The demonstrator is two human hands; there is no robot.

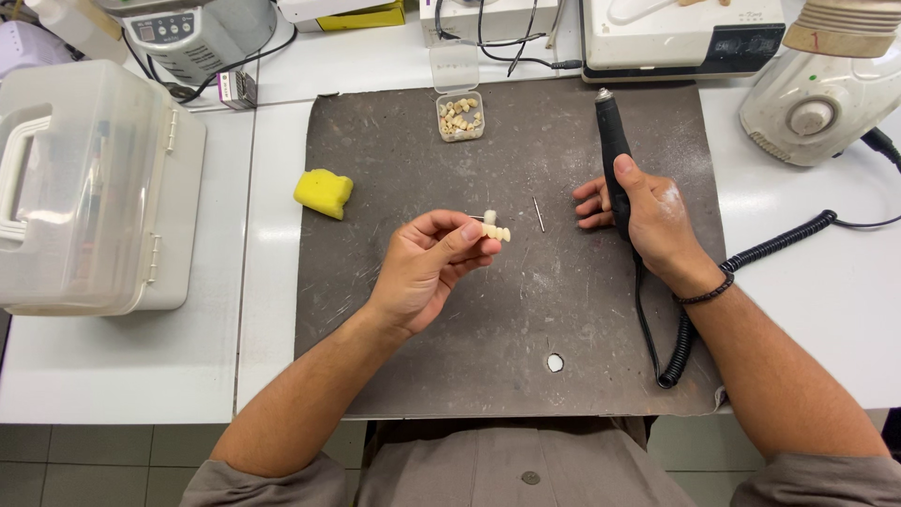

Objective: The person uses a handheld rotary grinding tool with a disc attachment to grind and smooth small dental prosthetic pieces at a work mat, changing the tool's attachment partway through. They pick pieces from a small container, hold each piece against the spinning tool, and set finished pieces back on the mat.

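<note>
The left hand, at centre frame, has its thumb and fingertips pinched together on a small cream dental bridge, a short row of joined tooth crowns held just above the dark work mat. The right hand, right of centre, is closed around a black rotary handpiece that lies along the mat with its metal tip toward the top of the frame; its coiled cord trails off to the right over the white counter.

To my eye this is the pick-up before grinding: the piece is presented, the tool gripped but still lying flat. The next move would call for raising the handpiece and bringing its tip across to the bridge, with the left pinch firm and steady.

A thin metal bur lies loose between the two hands, right on that path. A small clear box of crowns sits at the mat's upper middle, a yellow sponge at its left edge, well apart from the hands. The mat's lower half is open apart from a small hole. A white motor unit crowds the upper right, and a translucent case fills the left.
</note>
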